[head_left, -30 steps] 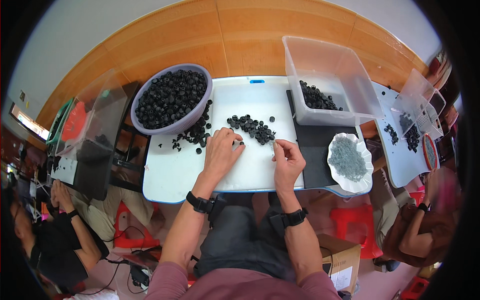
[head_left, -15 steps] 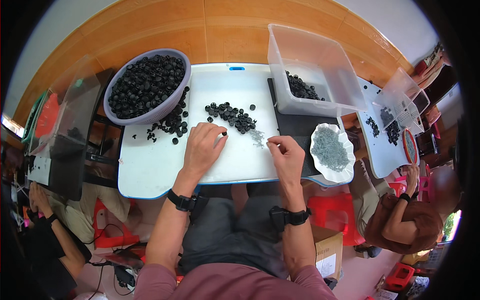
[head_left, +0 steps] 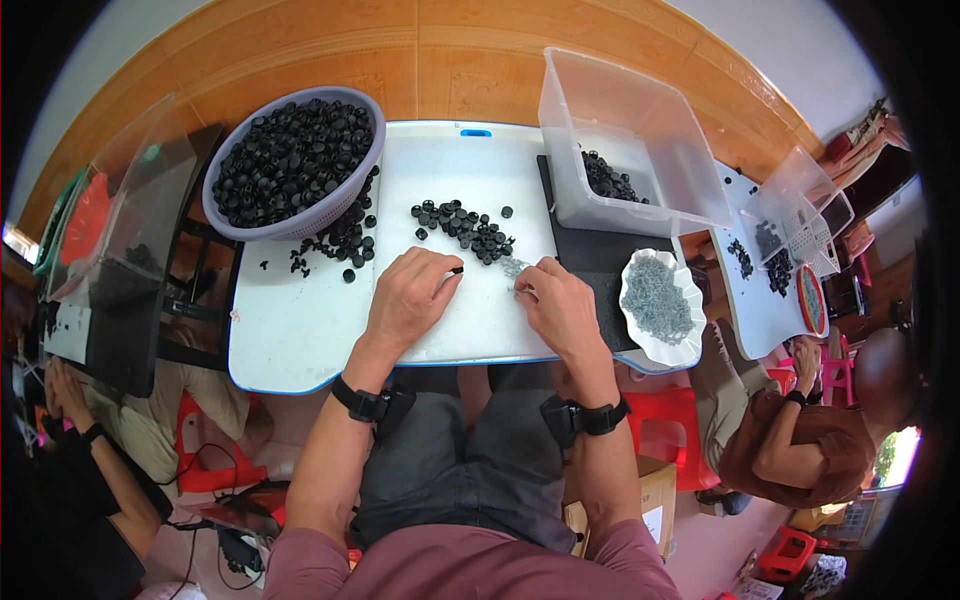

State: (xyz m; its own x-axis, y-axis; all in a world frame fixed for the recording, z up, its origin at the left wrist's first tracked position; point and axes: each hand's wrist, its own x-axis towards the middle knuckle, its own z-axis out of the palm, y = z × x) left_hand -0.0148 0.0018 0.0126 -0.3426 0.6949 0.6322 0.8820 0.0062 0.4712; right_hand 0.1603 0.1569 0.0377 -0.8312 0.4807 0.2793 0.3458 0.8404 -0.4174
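My left hand (head_left: 412,302) is closed in a pinch above the white table (head_left: 310,325), holding a small round black cap (head_left: 457,270) between thumb and forefinger. My right hand (head_left: 560,308) is closed too, its fingertips pinched together by a small pile of thin grey screw-like pieces (head_left: 514,268). Whatever lies between those fingertips is too small to make out. Beyond both hands, a loose cluster of black caps (head_left: 455,222) lies on the table. At the right stands a white scalloped dish (head_left: 682,352) full of the same grey pieces.
A purple basket (head_left: 268,233) heaped with black caps stands at the far left, more caps spilled beside it. A clear plastic bin (head_left: 640,125) holding caps rests on a black mat (head_left: 590,260) at the right. People sit at neighbouring tables on both sides; a red stool (head_left: 670,425) stands below.
My right hand has moved left, to the pile of grey pieces. My left hand still pinches the black cap, nearly in the same place. The view has shifted slightly.
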